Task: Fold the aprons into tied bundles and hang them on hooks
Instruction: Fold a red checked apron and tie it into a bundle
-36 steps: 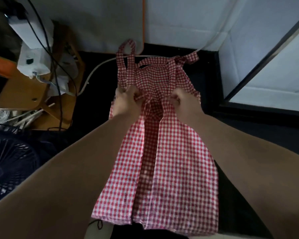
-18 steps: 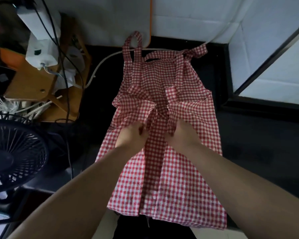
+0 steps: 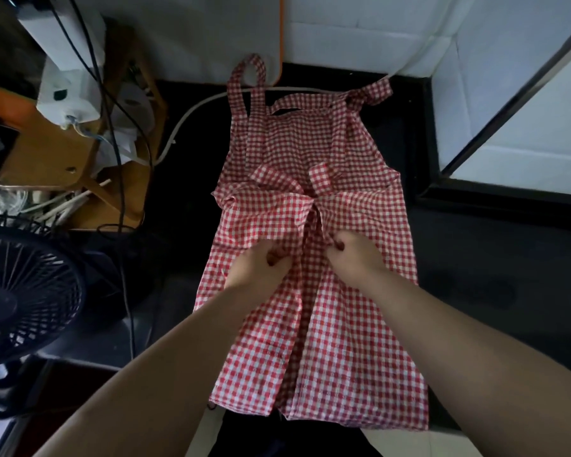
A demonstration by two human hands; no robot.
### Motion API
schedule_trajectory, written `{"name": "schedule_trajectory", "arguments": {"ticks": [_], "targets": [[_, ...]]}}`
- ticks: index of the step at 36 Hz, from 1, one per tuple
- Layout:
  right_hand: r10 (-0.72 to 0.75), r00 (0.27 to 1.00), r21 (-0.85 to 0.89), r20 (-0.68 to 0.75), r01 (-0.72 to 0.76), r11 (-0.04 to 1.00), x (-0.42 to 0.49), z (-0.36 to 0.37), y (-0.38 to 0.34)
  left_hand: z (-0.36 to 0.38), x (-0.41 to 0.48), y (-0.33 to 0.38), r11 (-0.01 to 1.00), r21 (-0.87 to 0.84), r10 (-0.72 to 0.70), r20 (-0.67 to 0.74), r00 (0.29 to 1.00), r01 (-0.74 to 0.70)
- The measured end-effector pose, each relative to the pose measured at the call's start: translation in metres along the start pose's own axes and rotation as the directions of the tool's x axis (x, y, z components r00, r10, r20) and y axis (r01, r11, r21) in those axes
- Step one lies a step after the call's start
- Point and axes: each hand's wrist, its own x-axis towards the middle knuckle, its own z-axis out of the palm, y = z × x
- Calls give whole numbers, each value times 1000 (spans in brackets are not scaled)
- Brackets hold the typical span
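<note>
The red-and-white checked cloth apron (image 3: 314,341) lies flat on the dark surface (image 3: 475,258), its side flaps folded inward, left hand (image 3: 257,267) and right hand (image 3: 356,257) each pinching a flap edge with curled fingers, a black wire-grille fan (image 3: 23,291) and white cable (image 3: 192,110) lying off to its left.

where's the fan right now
In the head view, the black fan sits at the left edge, left of the gingham apron, below the wooden stand.
</note>
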Motion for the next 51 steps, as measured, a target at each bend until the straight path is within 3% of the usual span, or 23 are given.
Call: {"name": "schedule_trajectory", "arguments": {"ticks": [2,4,7,9,11,14,16,20,25,30,31,32,34,35,38,40,41,44,47,51], "targets": [[104,994,237,15,-104,966,-2,-4,0,1,-1,0,1000,-18,0,13,1000,0],[228,970,517,81,-237,823,-5,-8,2,0,-2,3,999,-53,7,-20,1000,-8],[248,950,687,190,-310,657,-10,-14,5,1,-4,6,985,-108,121,-132,984,-136],[206,950,706,236,-313,635,-11,-16,7,2,-4,14,964,-128,215,-139,967,-233],[168,947,718,273,-317,620,-12,-19,9,5,-3,26,956,-158,245,-43,969,-249],[94,947,688,308,-289,665,-11,-22,11,11,1,44,942,-320,140,103,985,-100],[70,944,665,321,-277,693,-11,-24,12,14,4,51,853,-519,50,179,982,51],[53,933,633,356,-283,720,-8,-28,12,14,15,55,839,-537,50,229,972,83],[64,930,599,362,-284,749,-4,-29,8,7,17,52,708,-669,32,350,936,226],[137,937,610,321,-315,727,1,-24,1,-12,22,50,483,-799,-139,335,932,359],[150,937,607,315,-320,727,2,-22,0,-18,24,47,514,-784,-184,296,937,348],[161,938,590,307,-320,741,3,-21,-2,-24,26,44,626,-712,-221,228,948,317],[182,949,484,257,-290,826,3,-17,-6,-40,32,38,891,-411,-198,26,980,191],[187,959,384,213,-258,887,4,-15,-7,-50,34,35,947,-295,-154,-59,986,130],[96,989,54,115,-103,993,2,-11,-16,-80,44,37,989,-148,-21,-82,996,8],[31,990,-7,139,-30,1000,2,-10,-17,-93,49,44,998,32,53,-136,989,-49],[17,987,-32,161,-12,999,1,-10,-19,-98,52,46,996,81,56,-226,973,-38],[-60,990,-210,129,87,974,-1,-3,-20,-111,54,50,986,77,-78,-561,824,146],[-88,996,-250,-27,78,965,-3,2,-17,-119,47,43,968,-5,-179,-716,675,251],[-19,999,-262,-27,11,965,-5,2,-16,-100,36,27,997,38,-15,-712,702,60]]}}
